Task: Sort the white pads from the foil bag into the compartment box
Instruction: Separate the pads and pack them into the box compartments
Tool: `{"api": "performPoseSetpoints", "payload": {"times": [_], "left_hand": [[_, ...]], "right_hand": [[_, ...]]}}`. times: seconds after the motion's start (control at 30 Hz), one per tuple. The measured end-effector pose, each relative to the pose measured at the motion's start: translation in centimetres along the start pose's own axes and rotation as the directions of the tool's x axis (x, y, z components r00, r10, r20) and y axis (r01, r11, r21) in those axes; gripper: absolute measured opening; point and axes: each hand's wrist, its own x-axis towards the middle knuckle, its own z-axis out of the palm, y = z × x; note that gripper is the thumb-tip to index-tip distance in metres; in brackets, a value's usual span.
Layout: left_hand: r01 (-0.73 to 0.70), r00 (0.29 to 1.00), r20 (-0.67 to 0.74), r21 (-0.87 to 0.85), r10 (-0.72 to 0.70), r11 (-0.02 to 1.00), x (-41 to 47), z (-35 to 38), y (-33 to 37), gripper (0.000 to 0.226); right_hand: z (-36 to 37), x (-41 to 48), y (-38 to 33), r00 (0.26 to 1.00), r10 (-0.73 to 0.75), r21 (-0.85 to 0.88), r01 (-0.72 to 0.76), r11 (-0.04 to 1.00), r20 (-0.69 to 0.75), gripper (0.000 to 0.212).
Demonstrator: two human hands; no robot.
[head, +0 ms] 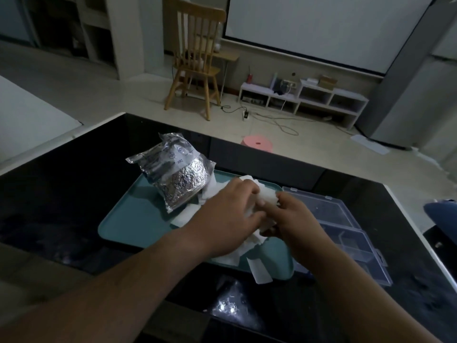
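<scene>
A crumpled foil bag (176,173) lies on the back left of a teal tray (128,221). White pads (259,271) are scattered over the tray's middle and front. My left hand (230,211) and my right hand (294,219) meet above the tray's right side, and together they hold a bunch of white pads (268,199) between their curled fingers. The clear compartment box (346,231) stands open just right of the tray, its compartments looking bare; my right hand partly hides its near left edge.
Tray and box sit on a glossy black table (61,206) with a pale rim. Beyond the far edge are a pink round stool (257,143), a wooden chair (195,55) and a low white shelf (304,97). A dark blue object (442,211) is at the right edge.
</scene>
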Motion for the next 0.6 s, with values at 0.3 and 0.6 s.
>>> {"api": "performPoseSetpoints", "payload": {"times": [0.3,0.6], "left_hand": [[-0.044,0.999,0.026,0.038,0.043,0.998,0.6,0.6,-0.3,0.008],[0.454,0.843,0.081,-0.638,-0.532,0.622,2.8,0.7,-0.8,0.014]], "right_hand": [[-0.7,-0.5,-0.5,0.964,0.263,0.264,-0.267,0.927,0.049,0.025],[0.0,0.8,-0.7,0.976,0.115,0.187,-0.08,0.979,-0.187,0.019]]}}
